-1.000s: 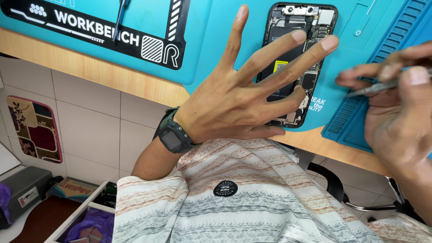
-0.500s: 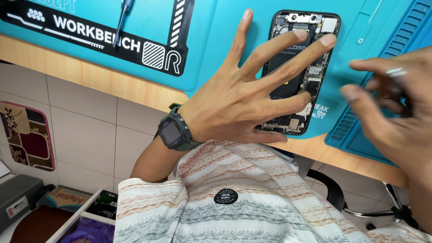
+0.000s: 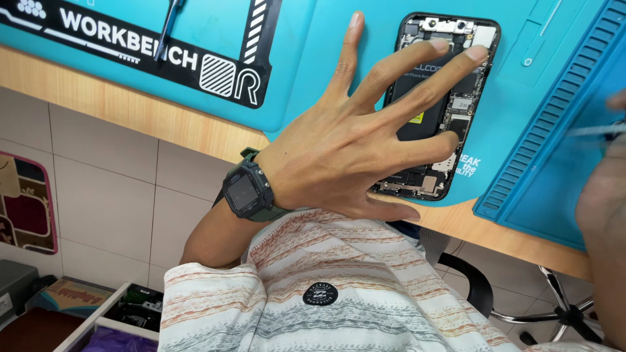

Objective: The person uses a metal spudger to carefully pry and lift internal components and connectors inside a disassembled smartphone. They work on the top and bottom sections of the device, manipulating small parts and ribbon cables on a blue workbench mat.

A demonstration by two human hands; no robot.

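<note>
From the head view, a black rectangular label panel with white lettering (image 3: pixel 163 55) lies at ten o'clock on the teal mat (image 3: pixel 313 72) covering the counter (image 3: pixel 130 107). The left hand (image 3: pixel 352 143), fingers spread, presses on the opened phone (image 3: pixel 450 98) at one o'clock, hiding its middle; its long axis runs twelve to six. The right hand (image 3: pixel 603 215) is blurred, cut off at three o'clock, pinching a thin metal tool (image 3: pixel 590 130).

Light wooden workbench (image 3: pixel 130 114) carries it all. Directly on it, a teal rubber repair mat (image 3: pixel 326 58) under the spread left hand (image 3: pixel 352 143), and just right of that hand a darker blue ribbed tray mat (image 3: pixel 554 143), overlapping the teal one.
</note>
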